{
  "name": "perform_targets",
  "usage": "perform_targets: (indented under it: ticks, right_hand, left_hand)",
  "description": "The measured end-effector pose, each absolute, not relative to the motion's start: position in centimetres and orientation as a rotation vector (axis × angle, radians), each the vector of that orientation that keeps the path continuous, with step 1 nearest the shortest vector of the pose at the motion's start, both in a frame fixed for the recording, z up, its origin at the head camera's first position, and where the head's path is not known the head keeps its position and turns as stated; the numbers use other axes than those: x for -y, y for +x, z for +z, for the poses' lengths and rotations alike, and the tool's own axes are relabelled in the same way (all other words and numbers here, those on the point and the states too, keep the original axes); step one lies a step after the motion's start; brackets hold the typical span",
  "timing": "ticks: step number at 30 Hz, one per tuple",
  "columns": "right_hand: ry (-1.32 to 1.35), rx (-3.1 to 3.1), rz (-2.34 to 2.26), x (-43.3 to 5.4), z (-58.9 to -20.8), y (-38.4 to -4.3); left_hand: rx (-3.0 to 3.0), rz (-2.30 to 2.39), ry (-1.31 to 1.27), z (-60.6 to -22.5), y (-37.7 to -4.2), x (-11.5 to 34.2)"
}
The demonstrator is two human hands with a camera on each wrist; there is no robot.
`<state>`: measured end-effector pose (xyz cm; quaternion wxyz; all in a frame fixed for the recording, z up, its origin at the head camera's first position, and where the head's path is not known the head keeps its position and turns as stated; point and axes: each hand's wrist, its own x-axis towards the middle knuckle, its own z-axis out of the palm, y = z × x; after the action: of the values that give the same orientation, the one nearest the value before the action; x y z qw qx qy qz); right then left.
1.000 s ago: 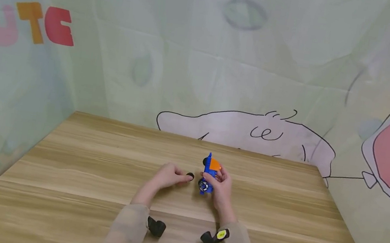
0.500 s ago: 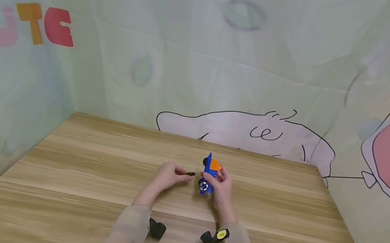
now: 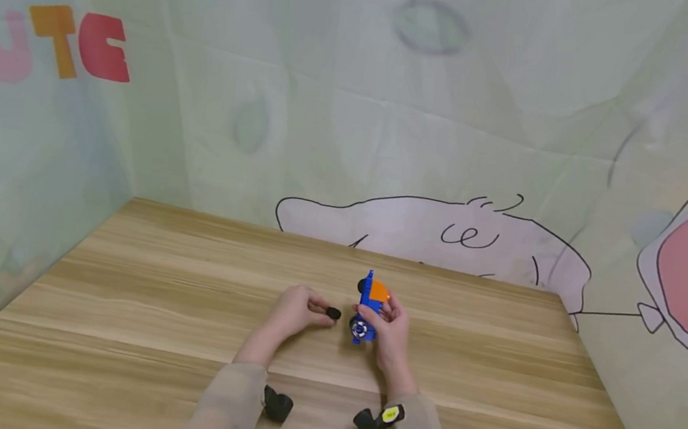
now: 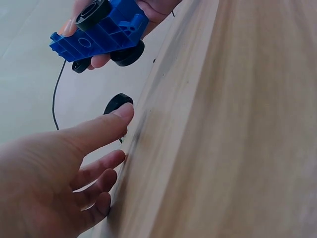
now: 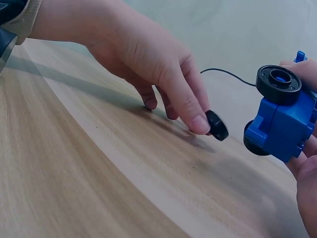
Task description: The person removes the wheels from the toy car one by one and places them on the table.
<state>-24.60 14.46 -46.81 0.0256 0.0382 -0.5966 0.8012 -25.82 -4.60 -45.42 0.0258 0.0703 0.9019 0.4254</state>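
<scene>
My left hand (image 3: 299, 309) pinches a small black toy wheel (image 3: 334, 313) between thumb and fingertips, just above the table. In the left wrist view the thumb lies over this wheel (image 4: 119, 102), and the other fingers are spread loosely below. To its right, my right hand (image 3: 391, 328) grips a blue toy car (image 4: 111, 32) with an orange part (image 3: 379, 291) on top. The car is tipped so its ribbed underside faces the left hand. Black wheels (image 5: 279, 84) are fitted on it. A gap separates the loose wheel from the car.
Both hands are over a wood-grain table (image 3: 180, 273). A printed cloth with cartoon drawings (image 3: 440, 231) hangs behind and at the sides. Black wrist cameras (image 3: 277, 404) are strapped to both sleeves.
The black wheel has turned in my left fingertips, from face-on through flat to tilted. My right hand and the toy car have barely moved.
</scene>
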Motion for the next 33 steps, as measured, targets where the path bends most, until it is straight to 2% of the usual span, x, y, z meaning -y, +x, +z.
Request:
perform_targets:
  ticks: [15, 29, 33]
  right_hand:
    - [0.11, 1.849, 2.464, -14.5, -46.9, -24.8]
    - [0.013, 1.866, 2.419, -14.7, -46.4, -24.9]
    - [-0.013, 1.867, 2.411, -14.7, -45.8, -24.8]
  left_hand:
    - [-2.79, 1.262, 0.253, -45.3, -25.8, 4.7]
    - [-2.625, 1.404, 0.245, -44.0, -25.7, 5.3]
    - [-2.525, 1.519, 0.379, -43.3, -25.7, 5.1]
